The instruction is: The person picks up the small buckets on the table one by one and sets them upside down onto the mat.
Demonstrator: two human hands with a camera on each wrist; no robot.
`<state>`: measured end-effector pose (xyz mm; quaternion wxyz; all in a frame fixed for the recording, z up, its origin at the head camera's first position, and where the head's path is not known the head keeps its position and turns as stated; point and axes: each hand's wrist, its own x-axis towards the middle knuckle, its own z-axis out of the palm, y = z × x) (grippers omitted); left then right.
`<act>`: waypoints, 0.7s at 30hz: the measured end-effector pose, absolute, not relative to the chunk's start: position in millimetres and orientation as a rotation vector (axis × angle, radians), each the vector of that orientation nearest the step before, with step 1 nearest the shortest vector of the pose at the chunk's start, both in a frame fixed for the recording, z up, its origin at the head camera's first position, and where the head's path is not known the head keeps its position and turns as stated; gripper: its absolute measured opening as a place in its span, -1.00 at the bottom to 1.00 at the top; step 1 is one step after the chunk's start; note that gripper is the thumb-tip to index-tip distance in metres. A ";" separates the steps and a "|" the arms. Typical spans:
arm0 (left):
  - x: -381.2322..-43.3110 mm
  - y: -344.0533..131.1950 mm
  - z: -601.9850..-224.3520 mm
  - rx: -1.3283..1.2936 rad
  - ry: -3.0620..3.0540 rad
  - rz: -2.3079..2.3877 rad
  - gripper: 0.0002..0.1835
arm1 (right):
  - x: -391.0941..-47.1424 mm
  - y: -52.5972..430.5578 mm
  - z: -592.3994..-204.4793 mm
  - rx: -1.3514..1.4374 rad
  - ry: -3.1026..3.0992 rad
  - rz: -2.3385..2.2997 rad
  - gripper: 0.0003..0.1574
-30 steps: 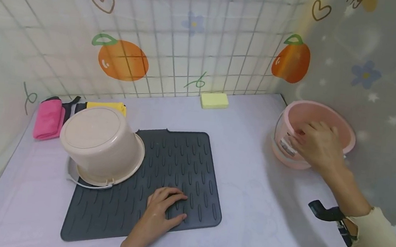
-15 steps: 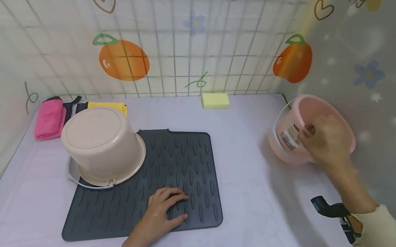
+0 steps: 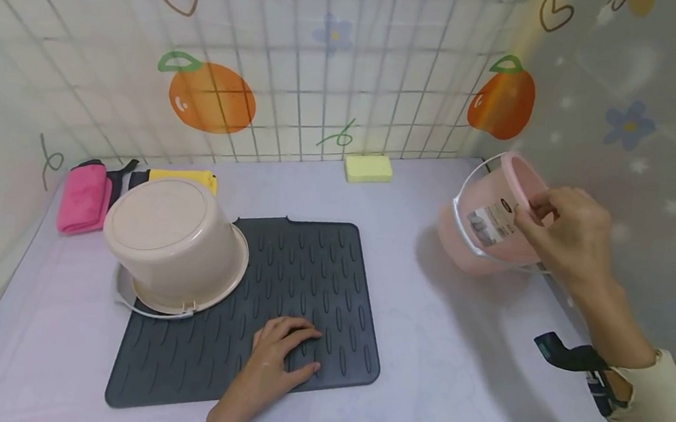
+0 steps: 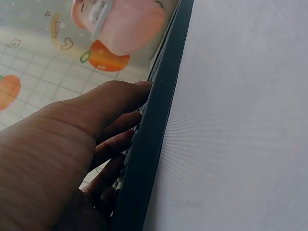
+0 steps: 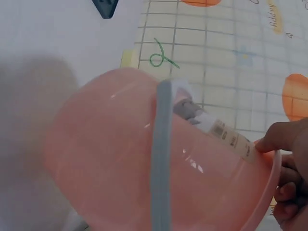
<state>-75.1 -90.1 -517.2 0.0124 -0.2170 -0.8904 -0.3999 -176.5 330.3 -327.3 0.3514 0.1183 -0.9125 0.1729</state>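
My right hand (image 3: pixel 573 239) pinches the rim of a pink bucket (image 3: pixel 455 240) between thumb and fingers, at the table's far right. Tilted, with its mouth turned up to the right, the bucket (image 5: pixel 106 144) shows a paper label and a pale grey handle (image 3: pixel 465 235) hanging across its side. Whether its base touches the table is unclear. My left hand (image 3: pixel 272 362) rests on a dark grey ridged mat (image 3: pixel 318 278) near its front edge, fingers spread and relaxed. In the left wrist view the thumb lies by the mat's edge (image 4: pixel 149 130).
A beige bucket (image 3: pixel 180 242) stands upside down over the mat's left part. Behind it lie a folded pink cloth (image 3: pixel 84 198) and a yellow one (image 3: pixel 183 177). A pale yellow sponge-like block (image 3: pixel 368 169) sits by the back curtain (image 3: pixel 326 86). White cloth covers the table (image 3: pixel 412 329).
The right hand has taken hold of the pink bucket's rim and tilted the bucket, shifting it somewhat left, away from the right curtain. The left hand has stayed put.
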 end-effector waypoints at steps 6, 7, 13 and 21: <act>-73.7 -89.6 -516.7 -0.667 -2.792 -1.263 -0.52 | -176.4 326.9 -326.2 0.214 -2.353 0.592 -0.77; -73.6 -89.5 -516.6 -0.667 -2.793 -1.265 -0.52 | -175.9 326.4 -326.1 0.195 -2.350 0.620 -0.75; -74.8 -89.1 -513.7 -0.667 -2.812 -1.257 -0.53 | -172.4 321.6 -325.2 0.077 -2.342 0.774 -0.69; -75.8 -84.4 -504.1 -0.623 -2.807 -1.213 -0.55 | -171.1 313.1 -327.1 -0.008 -2.294 1.033 -0.67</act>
